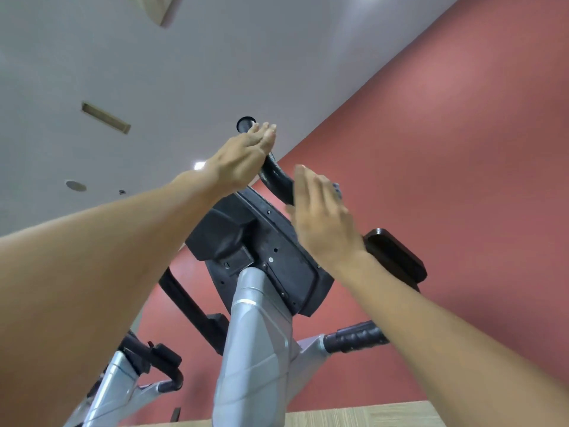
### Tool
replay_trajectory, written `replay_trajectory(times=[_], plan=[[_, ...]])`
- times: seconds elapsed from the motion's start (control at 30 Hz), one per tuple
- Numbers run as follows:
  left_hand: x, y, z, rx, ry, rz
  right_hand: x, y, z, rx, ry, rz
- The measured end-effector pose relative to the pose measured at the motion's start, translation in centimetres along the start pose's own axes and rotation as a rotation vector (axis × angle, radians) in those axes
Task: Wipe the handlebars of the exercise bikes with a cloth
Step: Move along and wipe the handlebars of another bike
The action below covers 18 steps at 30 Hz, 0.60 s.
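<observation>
1. Head view showed the left hand (246,155) flat on the upper handlebar (275,177), fingers straight.
2. Right hand (323,217) open beside it; cloth possibly hidden.
3. Lower grip (357,335) apparently remained unwiped.

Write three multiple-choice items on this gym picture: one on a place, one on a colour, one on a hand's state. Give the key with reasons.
1. Where does the left hand lie?
A. on the upper end of the curved black handlebar
B. on the grey central column
C. on the ribbed black side grip

2. What colour is the wall behind the exercise bike?
A. white
B. dull red
C. green

3. How are the fingers of the right hand?
A. curled tight round a cloth
B. clenched in a fist
C. straight, close to the handlebar

Key: 1 A, the left palm lies over the bar just below its round end cap. 2 B, the wall beside the grey ceiling is dull red. 3 C, the fingers point up, extended; no cloth is plainly visible in it.
</observation>
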<state>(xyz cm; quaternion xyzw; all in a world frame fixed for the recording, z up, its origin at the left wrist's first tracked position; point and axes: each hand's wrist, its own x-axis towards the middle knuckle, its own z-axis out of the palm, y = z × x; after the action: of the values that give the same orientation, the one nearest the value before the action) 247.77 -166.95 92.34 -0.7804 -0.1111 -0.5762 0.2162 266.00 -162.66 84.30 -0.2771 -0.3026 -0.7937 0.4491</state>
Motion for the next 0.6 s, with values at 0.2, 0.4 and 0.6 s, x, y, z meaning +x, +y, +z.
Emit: replay_trajectory(times=[0.2, 0.4, 0.6], plan=[[0.0, 0.1, -0.5, -0.14, -0.01, -0.038, 2.8, -1.1, 0.8, 0.135, 0.021, 0.01], [0.4, -0.5, -1.9, -0.313, -0.003, -0.113, -3.8, 1.6, -1.0, -0.094, -0.048, 0.003], [0.7, -1.1, -1.1, -0.524, 0.098, -0.123, 4.4, -3.2, -0.2, 0.002, -0.115, 0.137]])
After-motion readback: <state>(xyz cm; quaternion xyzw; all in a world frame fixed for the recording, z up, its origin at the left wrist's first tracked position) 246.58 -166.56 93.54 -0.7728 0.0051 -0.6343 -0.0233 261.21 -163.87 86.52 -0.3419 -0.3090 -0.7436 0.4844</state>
